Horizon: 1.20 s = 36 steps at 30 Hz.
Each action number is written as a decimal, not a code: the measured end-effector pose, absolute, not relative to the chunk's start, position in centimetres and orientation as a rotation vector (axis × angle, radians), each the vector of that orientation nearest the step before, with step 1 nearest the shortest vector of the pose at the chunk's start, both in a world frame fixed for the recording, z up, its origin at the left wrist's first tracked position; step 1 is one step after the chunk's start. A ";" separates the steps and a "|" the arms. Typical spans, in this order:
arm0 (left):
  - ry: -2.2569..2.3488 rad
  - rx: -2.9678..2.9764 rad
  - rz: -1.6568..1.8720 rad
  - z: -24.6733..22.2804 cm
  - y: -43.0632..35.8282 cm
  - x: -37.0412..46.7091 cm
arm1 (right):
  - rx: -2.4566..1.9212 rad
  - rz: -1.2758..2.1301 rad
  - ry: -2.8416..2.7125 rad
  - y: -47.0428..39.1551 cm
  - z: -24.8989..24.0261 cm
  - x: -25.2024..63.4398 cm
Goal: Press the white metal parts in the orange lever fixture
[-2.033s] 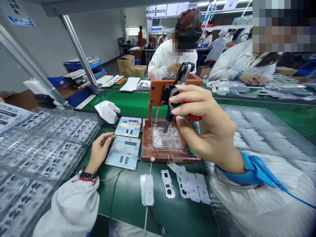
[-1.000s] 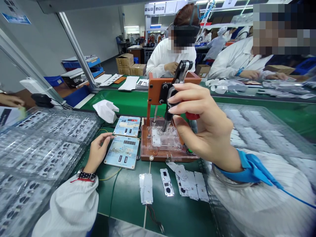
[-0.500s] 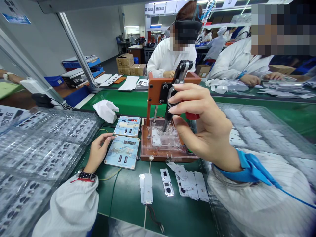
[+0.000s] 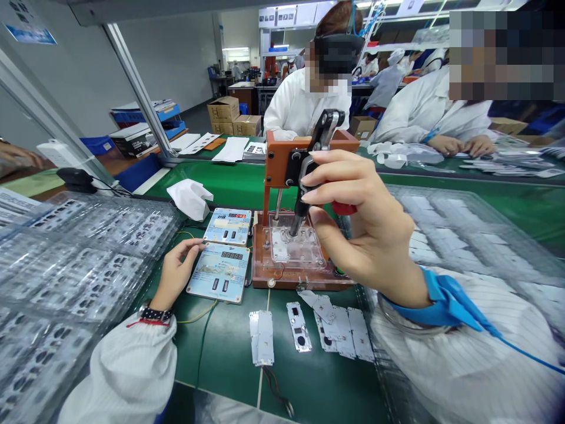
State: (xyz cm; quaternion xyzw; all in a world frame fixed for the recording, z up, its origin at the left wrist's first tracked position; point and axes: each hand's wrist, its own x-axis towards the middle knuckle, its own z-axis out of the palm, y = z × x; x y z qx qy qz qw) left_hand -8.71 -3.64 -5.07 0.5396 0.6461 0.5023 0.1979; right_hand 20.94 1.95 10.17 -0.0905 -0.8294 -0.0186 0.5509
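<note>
Pressing, seemingly — right hand [image 4: 368, 227] pinches the clamp [image 4: 301, 207]; left hand [image 4: 174, 272], half-open, at the meter [image 4: 229, 272] — lifting would need steadiness.

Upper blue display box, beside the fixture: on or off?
On: the upper display box shows lit red digits; the lower display box shows none.

The bare right hand [image 4: 364, 221] hid most of the red plastic grip [image 4: 344, 208]. The left edge cut off the clear plastic trays [image 4: 83, 271]; fine print on the pale-blue rectangular panel [image 4: 219, 272] was illegible.
</note>
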 end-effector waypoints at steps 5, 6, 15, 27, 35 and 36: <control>1.809 1.509 1.399 -5.0 -3.7 -8.7 | -0.200 -0.035 -1.949 2.0 10.1 20.9; 1.808 1.509 1.400 -5.0 -3.7 -8.7 | -0.200 -0.039 -1.950 2.0 10.1 20.9; 1.800 1.514 1.393 -4.9 -3.6 -8.7 | -0.240 -0.033 -1.954 2.0 10.1 21.0; 1.791 1.537 1.378 -4.9 -3.6 -8.7 | -0.249 -0.028 -1.932 2.1 10.0 20.9; 1.768 1.535 1.378 -5.3 -3.5 -9.0 | -0.209 -0.164 -1.991 2.4 10.2 21.5; 1.766 1.534 1.380 -5.3 -3.5 -9.0 | -0.188 -0.222 -1.990 2.7 10.1 21.6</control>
